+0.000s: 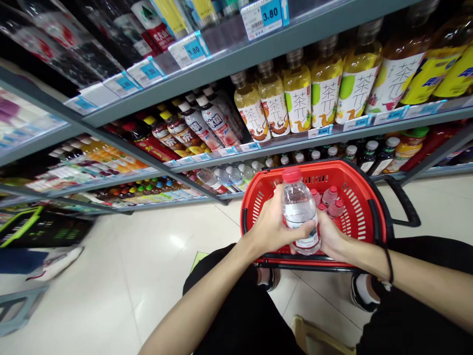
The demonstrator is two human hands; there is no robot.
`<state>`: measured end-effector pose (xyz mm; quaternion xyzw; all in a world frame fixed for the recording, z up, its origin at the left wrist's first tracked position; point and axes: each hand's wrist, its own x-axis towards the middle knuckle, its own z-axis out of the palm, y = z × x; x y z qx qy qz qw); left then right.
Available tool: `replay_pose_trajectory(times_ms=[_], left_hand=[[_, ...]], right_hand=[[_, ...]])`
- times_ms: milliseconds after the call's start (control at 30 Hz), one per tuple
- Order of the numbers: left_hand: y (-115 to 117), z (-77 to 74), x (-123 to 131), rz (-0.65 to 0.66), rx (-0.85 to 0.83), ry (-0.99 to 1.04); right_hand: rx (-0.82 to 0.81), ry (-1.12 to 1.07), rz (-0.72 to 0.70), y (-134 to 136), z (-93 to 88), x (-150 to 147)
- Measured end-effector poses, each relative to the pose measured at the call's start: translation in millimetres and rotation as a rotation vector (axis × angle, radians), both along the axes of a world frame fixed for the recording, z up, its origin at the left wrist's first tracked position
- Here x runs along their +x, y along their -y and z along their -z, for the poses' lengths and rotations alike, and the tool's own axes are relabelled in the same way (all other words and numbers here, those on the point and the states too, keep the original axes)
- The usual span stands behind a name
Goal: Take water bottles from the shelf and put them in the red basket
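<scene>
A clear water bottle [298,212] with a red cap stands upright between both my hands, above the near rim of a red plastic shopping basket [360,197]. My left hand [273,224] wraps round its left side, fingers curled across the front. My right hand [330,236] cups its lower right side. Inside the basket lie several more red-capped water bottles [330,199]. The basket sits on the floor in front of my knees, its black handle [404,202] folded out to the right.
Grey shelves [258,54] filled with tea and soft-drink bottles rise right behind the basket, with price tags along their edges. White tiled floor [148,256] spreads to the left. A black and green basket [33,227] and another person's shoe [55,264] are at far left.
</scene>
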<state>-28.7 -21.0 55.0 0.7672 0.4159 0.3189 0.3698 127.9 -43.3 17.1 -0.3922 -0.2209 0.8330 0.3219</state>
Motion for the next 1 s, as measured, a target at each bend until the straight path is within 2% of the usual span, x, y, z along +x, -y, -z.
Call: replay_pose_trajectory(times_ms=[267,533,633,700,767,867,933,1000], left_hand=[[0,-0.9,0,-0.004,-0.024,-0.005],[-5,0.8,-7,0.016,0.044,0.003],[-15,4.3,-13,0.017,0.031,0.029],[-24,7.5,-17,0.023,-0.110,0.107],[-34,12.0,-20,0.017,-0.296,0.193],[-46,23.7,-23,-0.022,-0.458,0.220],[-51,37.4,-22,-0.051,-0.462,0.169],[-54,57.0,-18,-0.078,-0.383,-0.006]], right_hand=[[-0.003,-0.004,-0.011,0,1.7,0],[-0.086,0.085,0.039,5,-26.1,-4],[-0.054,0.130,0.028,4,-21.2,-4],[-0.007,0.171,-0.068,-1,-12.6,0],[0.102,0.297,-0.220,-10,-6.0,7],[0.548,0.858,-0.561,-27,-8.8,26],[0.829,1.232,-0.745,-38,-17.9,42],[0.894,1.420,-0.821,-46,-27.3,58]])
